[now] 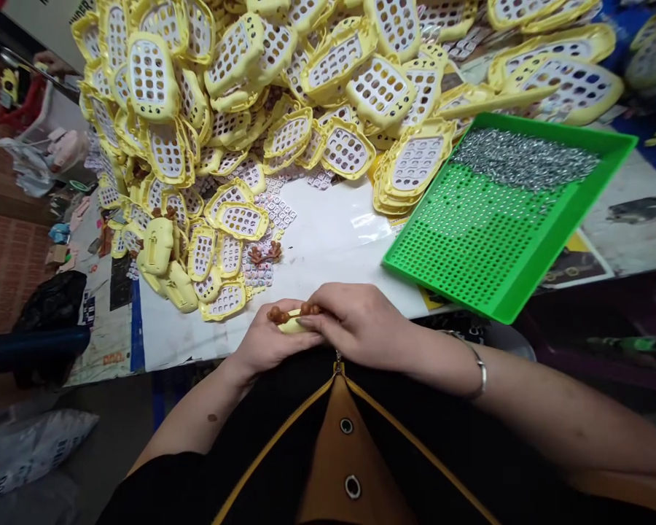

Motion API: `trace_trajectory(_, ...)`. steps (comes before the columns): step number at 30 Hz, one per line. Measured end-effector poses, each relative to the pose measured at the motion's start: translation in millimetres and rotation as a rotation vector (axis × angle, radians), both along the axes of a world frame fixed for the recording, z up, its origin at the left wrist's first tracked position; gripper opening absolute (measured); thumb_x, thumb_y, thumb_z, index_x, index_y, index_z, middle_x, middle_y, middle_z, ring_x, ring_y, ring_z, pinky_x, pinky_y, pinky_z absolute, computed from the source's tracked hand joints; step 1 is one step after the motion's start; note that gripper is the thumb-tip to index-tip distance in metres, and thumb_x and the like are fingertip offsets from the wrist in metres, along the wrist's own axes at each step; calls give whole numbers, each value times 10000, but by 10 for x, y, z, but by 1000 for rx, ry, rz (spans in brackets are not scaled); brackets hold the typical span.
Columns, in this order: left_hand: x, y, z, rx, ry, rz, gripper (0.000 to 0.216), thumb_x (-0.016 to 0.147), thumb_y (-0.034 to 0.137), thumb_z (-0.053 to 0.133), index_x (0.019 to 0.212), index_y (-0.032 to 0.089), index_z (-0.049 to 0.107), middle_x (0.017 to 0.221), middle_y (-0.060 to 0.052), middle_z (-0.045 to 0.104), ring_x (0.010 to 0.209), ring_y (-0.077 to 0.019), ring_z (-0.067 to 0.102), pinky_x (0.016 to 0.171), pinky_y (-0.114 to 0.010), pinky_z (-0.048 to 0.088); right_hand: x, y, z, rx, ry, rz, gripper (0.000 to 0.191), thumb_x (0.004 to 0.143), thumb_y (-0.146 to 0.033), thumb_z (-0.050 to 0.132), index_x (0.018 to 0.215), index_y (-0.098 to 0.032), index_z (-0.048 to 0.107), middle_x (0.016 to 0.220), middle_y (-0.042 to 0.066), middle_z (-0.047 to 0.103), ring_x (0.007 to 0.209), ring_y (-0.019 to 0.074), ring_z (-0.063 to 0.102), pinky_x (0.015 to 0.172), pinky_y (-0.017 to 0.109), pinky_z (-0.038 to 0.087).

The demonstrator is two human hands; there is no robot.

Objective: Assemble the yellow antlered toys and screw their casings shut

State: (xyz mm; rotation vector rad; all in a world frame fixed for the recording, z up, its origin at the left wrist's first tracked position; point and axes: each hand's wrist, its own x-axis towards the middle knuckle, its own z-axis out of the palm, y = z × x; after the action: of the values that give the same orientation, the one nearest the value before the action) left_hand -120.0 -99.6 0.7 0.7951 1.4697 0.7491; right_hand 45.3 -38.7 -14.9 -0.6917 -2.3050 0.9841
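Close to my body, at the table's front edge, a yellow plastic toy shell (291,324) with brown antler-like pieces (277,315) on its top is held in both hands. My left hand (270,339) is closed around its left side and underside. The fingers and thumb of my right hand (358,324) press at the right brown piece; my palms hide most of the shell. Just beyond my hands, loose brown antler pieces (265,253) lie on small printed keypad sheets (276,204).
A large heap of yellow toy phone shells (289,135) with white grid panels covers the table's back and left. To the right, a green perforated tray (459,255) holds many small screws (525,157). Closed yellow toys (157,244) lie at left. White sheeting (333,233) covers the tabletop.
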Motion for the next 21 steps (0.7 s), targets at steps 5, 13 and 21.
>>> trace_trajectory(5, 1, -10, -27, 53, 51, -20, 321, 477, 182, 864, 717, 129, 656, 569, 52, 539, 527, -68, 466, 507, -189, 390, -77, -18, 6, 345, 125, -3, 184, 884, -156, 417, 822, -149, 590, 639, 35, 587, 567, 153, 506, 525, 277, 362)
trace_trajectory(13, -98, -96, -158, 353, -106, -60, 413, 571, 286, 849, 887, 189, 601, 811, 8, 576, 698, -111, 559, 642, -224, 460, 142, -42, -38, -186, -29, 100, 230, 935, -341, 460, 988, -147, 572, 845, 74, 658, 736, 172, 608, 643, 288, 472)
trace_trajectory(21, -62, -74, -39, 192, -122, -128, 591, 465, 276, 899, 1012, 227, 680, 1194, -93, 653, 1051, -267, 640, 866, -368, 517, 119, -201, -50, -135, 132, 56, 163, 899, -233, 492, 903, -132, 620, 774, 67, 697, 679, 155, 628, 624, 266, 485)
